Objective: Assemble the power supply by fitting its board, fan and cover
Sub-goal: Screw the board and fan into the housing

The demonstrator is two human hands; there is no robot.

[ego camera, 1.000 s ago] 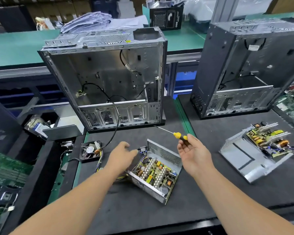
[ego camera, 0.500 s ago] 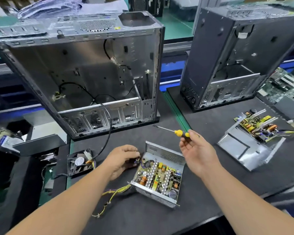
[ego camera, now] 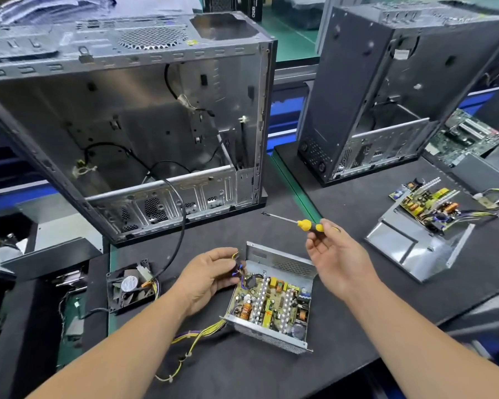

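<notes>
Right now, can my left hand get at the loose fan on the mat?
Probably yes. The fan lies uncovered on the mat just left of your left hand, nothing standing between them. But that hand's fingers already hold wires at the power supply case.

We see two bare forearms coming up from the bottom edge, with no sleeve, glove, watch, ring or strap on either as far as they show. Our left hand (ego camera: pixel 213 273) and our right hand (ego camera: pixel 336 256) are both uncovered, with short, unpainted nails where the fingertips can be made out. Both arms are cut off before the elbow, so any clothing higher up lies out of sight. Taking the counter (ego camera: pixel 343 205) as landmark, both arms lie over its near edge.
</notes>
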